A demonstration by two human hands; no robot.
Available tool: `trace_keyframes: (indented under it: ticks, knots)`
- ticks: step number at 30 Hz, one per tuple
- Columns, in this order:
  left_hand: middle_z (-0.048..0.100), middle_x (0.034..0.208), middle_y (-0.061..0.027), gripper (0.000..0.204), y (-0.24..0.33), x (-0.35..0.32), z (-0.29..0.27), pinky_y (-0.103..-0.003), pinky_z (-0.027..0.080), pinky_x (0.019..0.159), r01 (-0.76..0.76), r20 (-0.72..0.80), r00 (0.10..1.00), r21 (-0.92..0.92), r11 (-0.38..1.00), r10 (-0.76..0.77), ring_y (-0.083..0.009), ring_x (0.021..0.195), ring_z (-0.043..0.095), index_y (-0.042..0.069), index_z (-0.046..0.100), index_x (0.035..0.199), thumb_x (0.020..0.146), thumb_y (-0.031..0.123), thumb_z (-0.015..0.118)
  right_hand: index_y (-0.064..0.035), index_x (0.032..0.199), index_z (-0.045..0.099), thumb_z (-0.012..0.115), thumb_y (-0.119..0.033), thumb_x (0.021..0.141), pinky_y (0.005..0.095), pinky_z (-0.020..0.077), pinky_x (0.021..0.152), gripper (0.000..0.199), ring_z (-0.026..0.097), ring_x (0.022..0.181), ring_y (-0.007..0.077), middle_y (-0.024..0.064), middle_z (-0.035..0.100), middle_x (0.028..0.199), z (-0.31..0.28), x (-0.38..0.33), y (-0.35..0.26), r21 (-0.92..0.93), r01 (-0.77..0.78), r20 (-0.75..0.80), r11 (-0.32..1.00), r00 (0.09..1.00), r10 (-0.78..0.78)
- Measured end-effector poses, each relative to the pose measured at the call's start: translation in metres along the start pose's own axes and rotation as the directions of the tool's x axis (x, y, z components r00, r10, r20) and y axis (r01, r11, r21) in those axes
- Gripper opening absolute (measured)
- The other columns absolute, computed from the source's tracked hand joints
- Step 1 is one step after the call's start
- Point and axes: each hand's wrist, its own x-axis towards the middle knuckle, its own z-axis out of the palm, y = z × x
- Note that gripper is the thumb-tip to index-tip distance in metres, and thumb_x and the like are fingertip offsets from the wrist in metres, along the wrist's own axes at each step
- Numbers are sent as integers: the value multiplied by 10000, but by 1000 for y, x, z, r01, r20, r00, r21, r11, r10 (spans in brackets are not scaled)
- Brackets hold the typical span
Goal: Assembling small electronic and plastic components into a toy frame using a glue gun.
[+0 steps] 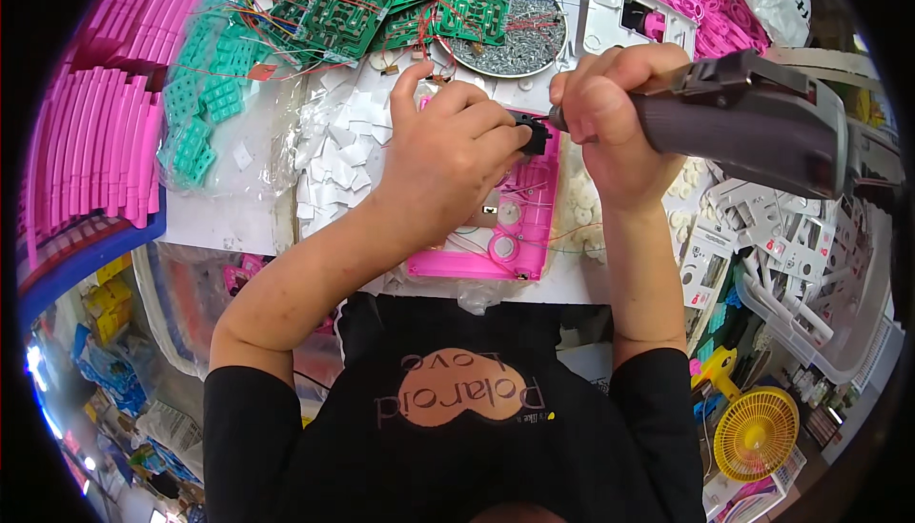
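A dark electric screwdriver [743, 128] lies sideways in my right hand [615, 113], with its tip pointing left. That tip meets or nearly meets a small black plastic part [539, 136], which the fingers of my left hand [448, 147] pinch from the left. Both hands are above a pink plastic casing [530, 264] at the table's near edge. Inside the casing are thin wires, a round ring and a metallic piece. My left hand hides the casing's upper left portion, and the exact point where the screwdriver's bit ends is hard to make out.
Green circuit boards [348, 18] with red wires lie at the back beside a round tray of screws [519, 56]. White paper pieces [338, 156] sit left of the casing. Pink panels [105, 142] are stacked far left. A yellow fan [755, 432] stands lower right, below a bin [810, 332].
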Motion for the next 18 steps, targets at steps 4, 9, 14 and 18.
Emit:
trace_keyframes:
  ticks: [4,9,14,18]
  knots:
    - [666,940,57,224,-3,0,2,-571,288,1094,-13,30,999,-18,1000,14,-158,1016,603,158,755,958,750,221,811,-45,855,587,777,8,831,265,462,596,199,547,638,98,11,600,752,2,-2,1,-82,-60,31,995,998,62]
    - [664,1169,-70,499,-13,10,3,-594,249,1128,15,100,995,-32,999,-11,-292,1174,582,106,631,1215,768,227,816,-49,1086,529,683,-129,937,344,478,646,229,450,558,131,30,504,688,-6,12,-14,-163,-25,215,986,975,60]
    - [663,1245,-126,597,8,15,-57,-466,509,945,-59,200,975,-164,985,92,-366,1065,638,75,592,1269,723,180,810,-10,1408,468,690,-437,945,391,543,803,667,559,684,156,38,575,771,-39,35,-59,251,72,236,965,962,-133]
    - [654,1211,-168,696,13,-18,-173,-430,488,957,239,411,896,-121,963,-171,-367,1095,632,54,581,1325,661,69,791,-26,1482,427,582,-634,956,457,513,917,819,576,766,178,60,601,848,-79,39,-99,238,-103,519,966,854,-37]
